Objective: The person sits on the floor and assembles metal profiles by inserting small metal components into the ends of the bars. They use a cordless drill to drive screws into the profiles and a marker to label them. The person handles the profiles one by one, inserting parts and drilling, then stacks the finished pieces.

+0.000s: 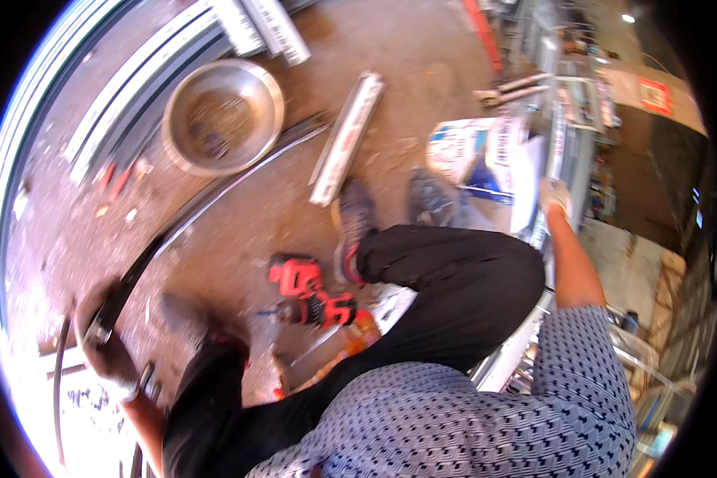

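My left hand (107, 338), in a dark work glove, is closed around one end of a long dark metal profile (147, 255). The profile runs from the hand across the floor, past a round metal basin (275, 84), and its far end lies near a short pale profile (346, 139). My right hand (555, 195), in a pale glove, grips the metal rail (559, 135) at the right; its fingertips are partly hidden. Between my legs are two red power drills (296, 276), (323, 311), one with a bit pointing left.
Long pale profiles (147, 76) lie at the far left, with shorter ones (267, 28) behind the basin. Two red-handled tools (121, 182) are on the floor. A printed white-and-blue sack (458, 147) and a dark plastic bag (430, 199) sit beside my right foot. A cluttered metal frame stands right.
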`<control>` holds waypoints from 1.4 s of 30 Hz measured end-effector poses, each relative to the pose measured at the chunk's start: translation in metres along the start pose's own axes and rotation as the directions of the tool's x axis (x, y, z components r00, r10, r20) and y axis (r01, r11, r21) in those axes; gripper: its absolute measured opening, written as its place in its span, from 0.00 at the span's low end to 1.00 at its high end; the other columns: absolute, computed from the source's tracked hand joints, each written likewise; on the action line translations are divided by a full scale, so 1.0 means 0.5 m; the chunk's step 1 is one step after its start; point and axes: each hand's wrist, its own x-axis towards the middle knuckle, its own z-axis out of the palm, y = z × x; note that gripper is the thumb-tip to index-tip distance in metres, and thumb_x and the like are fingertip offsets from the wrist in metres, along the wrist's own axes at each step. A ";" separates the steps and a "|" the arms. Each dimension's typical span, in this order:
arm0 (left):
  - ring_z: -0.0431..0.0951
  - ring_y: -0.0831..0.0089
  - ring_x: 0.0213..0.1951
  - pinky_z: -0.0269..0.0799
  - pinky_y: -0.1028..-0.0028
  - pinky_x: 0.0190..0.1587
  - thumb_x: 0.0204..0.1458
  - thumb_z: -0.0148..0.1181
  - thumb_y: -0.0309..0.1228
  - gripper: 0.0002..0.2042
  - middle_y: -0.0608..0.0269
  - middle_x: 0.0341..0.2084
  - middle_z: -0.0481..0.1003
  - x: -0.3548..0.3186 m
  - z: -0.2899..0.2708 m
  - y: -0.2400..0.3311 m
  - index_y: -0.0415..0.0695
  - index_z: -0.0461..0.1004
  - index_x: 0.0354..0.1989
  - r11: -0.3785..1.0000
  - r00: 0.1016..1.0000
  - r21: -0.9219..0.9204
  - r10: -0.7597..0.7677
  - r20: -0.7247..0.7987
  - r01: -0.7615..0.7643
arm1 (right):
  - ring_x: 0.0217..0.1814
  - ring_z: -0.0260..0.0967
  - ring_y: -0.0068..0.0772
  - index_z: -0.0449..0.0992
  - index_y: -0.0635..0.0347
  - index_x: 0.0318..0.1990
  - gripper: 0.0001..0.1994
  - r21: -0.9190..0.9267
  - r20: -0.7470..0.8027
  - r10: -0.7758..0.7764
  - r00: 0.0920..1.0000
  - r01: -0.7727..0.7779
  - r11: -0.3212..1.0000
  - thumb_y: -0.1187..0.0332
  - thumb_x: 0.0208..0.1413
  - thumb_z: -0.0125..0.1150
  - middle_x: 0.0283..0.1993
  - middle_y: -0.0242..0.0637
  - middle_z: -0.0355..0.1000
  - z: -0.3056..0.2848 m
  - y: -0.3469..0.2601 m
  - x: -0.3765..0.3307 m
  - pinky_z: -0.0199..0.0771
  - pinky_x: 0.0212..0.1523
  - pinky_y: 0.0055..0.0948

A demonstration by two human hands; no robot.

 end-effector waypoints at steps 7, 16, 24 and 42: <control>0.76 0.48 0.57 0.67 0.50 0.64 0.68 0.33 0.55 0.33 0.38 0.53 0.75 0.001 0.001 0.011 0.33 0.72 0.54 0.994 1.000 -0.105 -0.020 0.017 0.021 | 0.56 0.75 0.59 0.74 0.59 0.62 0.36 -0.327 -0.170 0.057 0.984 -0.111 0.938 0.40 0.55 0.60 0.58 0.58 0.73 0.057 0.012 -0.065 0.73 0.59 0.52; 0.74 0.51 0.57 0.64 0.51 0.65 0.60 0.47 0.67 0.39 0.42 0.50 0.77 -0.015 0.028 0.034 0.34 0.74 0.51 0.978 0.997 -0.194 -0.067 0.041 0.074 | 0.61 0.71 0.48 0.77 0.55 0.57 0.17 0.207 -0.190 -0.932 0.308 0.941 0.269 0.63 0.62 0.63 0.57 0.46 0.74 -0.029 -0.587 -0.225 0.70 0.64 0.39; 0.73 0.52 0.58 0.63 0.53 0.64 0.57 0.52 0.69 0.42 0.41 0.52 0.75 -0.014 0.026 0.043 0.32 0.75 0.53 0.966 0.996 -0.244 -0.081 0.037 0.088 | 0.64 0.67 0.48 0.69 0.62 0.63 0.25 0.469 -0.071 -0.926 -0.371 0.807 -0.360 0.63 0.60 0.63 0.61 0.47 0.69 0.045 -0.973 -0.734 0.69 0.66 0.41; 0.76 0.48 0.55 0.69 0.53 0.60 0.63 0.46 0.62 0.37 0.42 0.52 0.77 0.005 0.013 0.034 0.32 0.75 0.53 0.993 0.992 -0.108 -0.028 0.121 0.041 | 0.43 0.81 0.49 0.84 0.57 0.34 0.07 0.320 -0.020 -0.990 -0.141 0.937 -0.140 0.72 0.53 0.58 0.38 0.49 0.81 0.189 -1.044 -0.866 0.82 0.46 0.44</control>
